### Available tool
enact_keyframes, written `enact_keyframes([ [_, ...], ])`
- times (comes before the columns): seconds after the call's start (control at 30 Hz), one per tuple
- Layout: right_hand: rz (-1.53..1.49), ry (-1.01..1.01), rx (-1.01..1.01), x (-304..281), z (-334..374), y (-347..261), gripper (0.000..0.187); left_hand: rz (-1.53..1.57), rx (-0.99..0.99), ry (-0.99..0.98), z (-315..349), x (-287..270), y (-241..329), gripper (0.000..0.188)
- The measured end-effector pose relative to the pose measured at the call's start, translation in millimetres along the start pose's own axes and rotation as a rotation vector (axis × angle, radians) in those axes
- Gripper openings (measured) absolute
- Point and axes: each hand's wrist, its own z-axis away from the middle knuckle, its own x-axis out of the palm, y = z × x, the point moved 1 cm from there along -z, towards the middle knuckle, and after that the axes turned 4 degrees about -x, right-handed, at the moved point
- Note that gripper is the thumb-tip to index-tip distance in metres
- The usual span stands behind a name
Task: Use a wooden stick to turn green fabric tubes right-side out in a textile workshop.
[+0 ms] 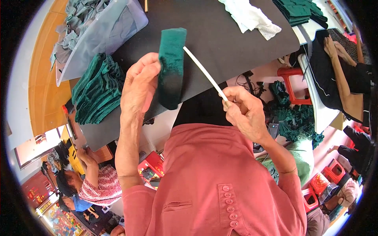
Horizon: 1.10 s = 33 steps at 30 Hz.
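My left hand (139,80) pinches the left edge of a dark green velvet strip (172,65), held upright above the front part of the black table. Between the fingers of my right hand (244,112) is a thin white stick (204,73), slanting up to the left. Its far tip comes close to the strip's right edge, near the top; whether they touch I cannot tell. Left of my left hand lies a pile of folded green velvet pieces (98,89).
A clear plastic bin (106,37) of grey-green cloth stands at the left on the black table (220,43). White cloth (250,17) and folded green velvet (297,11) lie at the far side. A red stool (285,84) stands at right. Other people sit on both sides.
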Motion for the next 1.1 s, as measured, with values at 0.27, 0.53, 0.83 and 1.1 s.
enact_keyframes([
  [0.27,0.004,0.08,-0.003,-0.9,-0.3,0.7,0.014,-1.241,0.809,0.308,0.6,22.0,0.6,0.016],
  [0.53,0.085,0.097,0.005,-8.2,5.8,6.8,0.013,-1.596,0.535,0.168,18.6,23.0,-9.7,0.016],
  [0.83,0.205,-0.077,0.029,-3.6,8.7,8.0,0.012,-1.165,0.425,0.06,11.5,7.2,-4.8,0.007],
  [1.1,0.35,-0.079,-0.039,-1.0,8.2,8.6,0.012,-1.05,0.395,0.054,13.2,6.9,-5.5,0.011],
])
